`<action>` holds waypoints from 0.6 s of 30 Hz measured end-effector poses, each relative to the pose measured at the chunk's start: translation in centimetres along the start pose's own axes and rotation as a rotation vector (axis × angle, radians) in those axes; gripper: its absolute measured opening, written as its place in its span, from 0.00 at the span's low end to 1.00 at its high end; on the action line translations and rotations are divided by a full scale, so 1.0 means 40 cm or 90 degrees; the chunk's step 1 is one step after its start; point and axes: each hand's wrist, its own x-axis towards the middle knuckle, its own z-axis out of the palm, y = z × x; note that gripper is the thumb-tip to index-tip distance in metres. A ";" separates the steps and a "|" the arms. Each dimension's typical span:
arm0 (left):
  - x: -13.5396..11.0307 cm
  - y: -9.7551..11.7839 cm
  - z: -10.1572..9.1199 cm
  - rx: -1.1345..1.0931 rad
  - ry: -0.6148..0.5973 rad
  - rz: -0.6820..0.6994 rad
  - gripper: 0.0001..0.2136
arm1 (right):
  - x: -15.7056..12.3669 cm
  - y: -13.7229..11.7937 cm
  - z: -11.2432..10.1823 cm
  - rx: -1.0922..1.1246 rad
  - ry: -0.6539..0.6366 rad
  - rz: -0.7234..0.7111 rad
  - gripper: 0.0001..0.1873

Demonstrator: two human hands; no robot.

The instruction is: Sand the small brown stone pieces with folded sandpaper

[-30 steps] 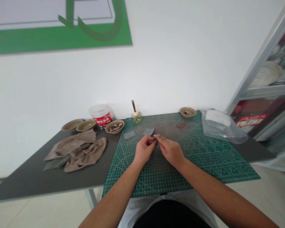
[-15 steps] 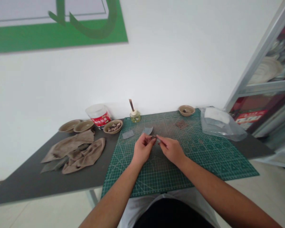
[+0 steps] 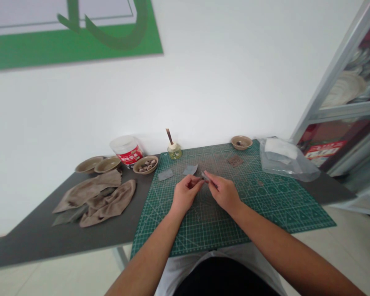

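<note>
Over the green cutting mat [image 3: 172, 230], my left hand [image 3: 185, 194] pinches a small dark object [image 3: 202, 179] that is mostly hidden by the fingertips. Close beside it, my right hand [image 3: 224, 192] is closed on a small grey piece [image 3: 205, 176], which looks like folded sandpaper, held against the dark object. Just beyond my hands lie two flat grey sheets, one curled sheet [image 3: 190, 169] and one flatter sheet [image 3: 165, 174]. A brown square piece [image 3: 235, 160] rests farther right on the mat.
A bowl of small stones [image 3: 146, 165], a plastic tub [image 3: 126, 151], shallow bowls [image 3: 107, 164] and brown cloths [image 3: 109, 203] stand at left. A reed diffuser [image 3: 174, 151] is near the wall. Another bowl [image 3: 241, 142] and a clear plastic bag [image 3: 288, 159] sit at back right.
My right hand's fingertips have shifted slightly, and the grey piece shows more plainly above the dark object. My left hand has stayed nearly in place. The view has shifted a little.
</note>
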 end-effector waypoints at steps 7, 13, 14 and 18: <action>0.002 -0.001 -0.011 0.078 0.033 0.004 0.05 | -0.007 -0.016 0.010 -0.109 -0.105 -0.113 0.27; -0.001 0.002 -0.012 0.092 0.054 -0.005 0.07 | -0.006 -0.010 0.014 -0.130 -0.094 -0.096 0.27; -0.002 0.002 -0.012 0.093 0.056 -0.004 0.07 | -0.006 -0.010 0.015 -0.129 -0.095 -0.101 0.27; -0.002 0.003 -0.012 0.089 0.060 0.000 0.07 | -0.009 -0.012 0.017 -0.118 -0.087 -0.109 0.26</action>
